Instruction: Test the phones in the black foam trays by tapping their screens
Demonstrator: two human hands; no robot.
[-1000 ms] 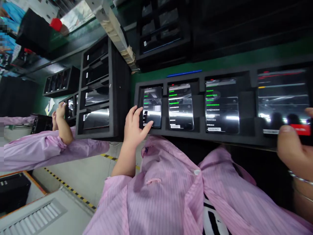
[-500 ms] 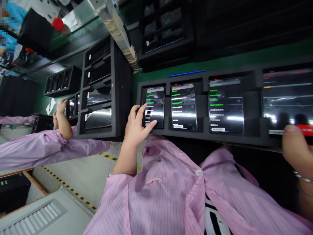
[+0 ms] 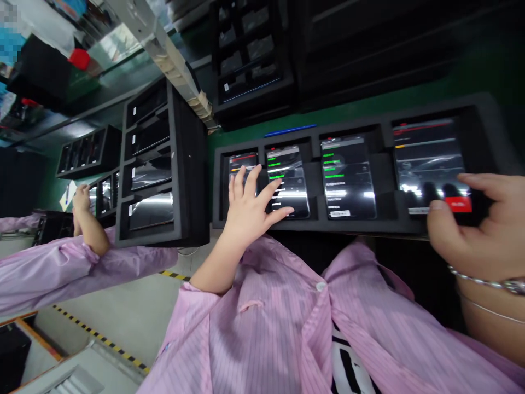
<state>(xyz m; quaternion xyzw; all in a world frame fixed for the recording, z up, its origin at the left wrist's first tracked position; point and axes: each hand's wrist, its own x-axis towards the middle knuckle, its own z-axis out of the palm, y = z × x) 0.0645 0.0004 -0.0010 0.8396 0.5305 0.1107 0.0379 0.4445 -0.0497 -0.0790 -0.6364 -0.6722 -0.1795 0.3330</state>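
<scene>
Left hand [image 3: 250, 205] spread, right hand [image 3: 471, 230] at the row's far end

The two hands are well apart. The left hand is wide open, its fingertips on the screens of the first smartphone [image 3: 241, 167] and the second smartphone [image 3: 292, 201]. The right hand curves its thumb and fingers round the end of the fourth smartphone [image 3: 426, 164], beside a red on-screen button [image 3: 458, 204]; whether it grips or only touches, I cannot tell. The third smartphone [image 3: 348, 178] sits untouched between them. All four lie in cut-outs of a black foam tray [image 3: 315, 223] straight ahead of the torso, their long axes pointing away from the person, the row running left to right. Further left, a co-worker's hand [image 3: 81, 200] reaches toward a second foam tray [image 3: 189, 164].
</scene>
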